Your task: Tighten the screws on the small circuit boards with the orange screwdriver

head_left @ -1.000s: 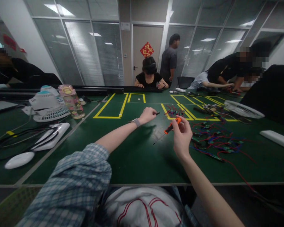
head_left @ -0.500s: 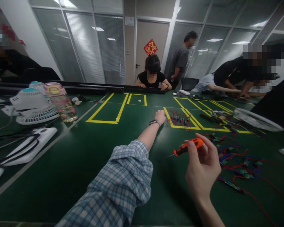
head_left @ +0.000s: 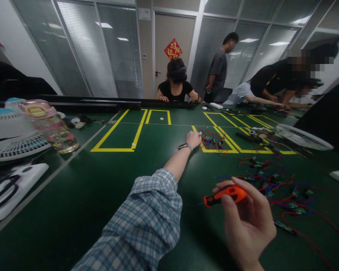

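My right hand (head_left: 250, 222) grips an orange-and-black screwdriver (head_left: 226, 195) by its handle, its thin shaft pointing left above the table. My left hand (head_left: 194, 139), with a watch (head_left: 184, 145) on the wrist, is stretched far forward with curled fingers. It is at the left side of a bunch of small circuit boards with red and blue wires (head_left: 214, 141); its fingertips are hard to see, so whatever they hold is hidden. More wired circuit boards (head_left: 292, 207) lie loosely spread to the right of my right hand.
Yellow tape outlines (head_left: 113, 149) mark the green table (head_left: 115, 188). At left are a drink bottle (head_left: 49, 128), a white fan (head_left: 17, 133) and a white power strip (head_left: 22, 188). Another fan (head_left: 305, 137) lies at right. Several people are around the far side.
My left hand has moved slightly right, up against the wired boards. My right hand has shifted lower and right with the screwdriver. The whole view has turned a little.
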Action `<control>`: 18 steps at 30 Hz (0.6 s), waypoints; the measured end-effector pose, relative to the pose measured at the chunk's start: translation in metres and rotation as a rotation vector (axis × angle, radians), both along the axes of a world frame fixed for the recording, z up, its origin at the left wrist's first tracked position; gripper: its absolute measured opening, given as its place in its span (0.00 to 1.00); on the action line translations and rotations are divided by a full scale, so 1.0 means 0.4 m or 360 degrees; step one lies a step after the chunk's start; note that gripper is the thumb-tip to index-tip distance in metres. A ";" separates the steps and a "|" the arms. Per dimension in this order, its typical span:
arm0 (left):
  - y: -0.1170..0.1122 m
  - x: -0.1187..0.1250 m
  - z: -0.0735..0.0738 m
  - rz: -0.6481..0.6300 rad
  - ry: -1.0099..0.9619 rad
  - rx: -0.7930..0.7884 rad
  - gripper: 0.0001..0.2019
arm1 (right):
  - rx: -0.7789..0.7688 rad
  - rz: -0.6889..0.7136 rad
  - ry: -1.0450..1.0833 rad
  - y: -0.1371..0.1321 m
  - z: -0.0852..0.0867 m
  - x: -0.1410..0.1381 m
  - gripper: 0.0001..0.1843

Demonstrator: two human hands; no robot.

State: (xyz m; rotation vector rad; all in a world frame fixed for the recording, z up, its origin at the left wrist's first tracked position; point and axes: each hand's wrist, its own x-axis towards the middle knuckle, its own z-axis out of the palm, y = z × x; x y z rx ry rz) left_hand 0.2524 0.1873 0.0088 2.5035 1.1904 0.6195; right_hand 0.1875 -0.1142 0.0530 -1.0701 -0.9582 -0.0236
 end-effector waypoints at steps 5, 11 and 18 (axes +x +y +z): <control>-0.001 0.005 -0.007 -0.0053 0.0071 0.0033 0.19 | 0.0097 0.0047 -0.0127 0.002 -0.003 0.009 0.21; -0.027 0.009 0.002 -0.0101 0.0087 0.0072 0.25 | 0.0232 0.0106 -0.0274 0.004 -0.004 0.013 0.22; -0.139 0.015 0.016 -0.0599 0.0067 0.0540 0.29 | 0.0228 0.0089 -0.0320 0.004 -0.013 0.001 0.22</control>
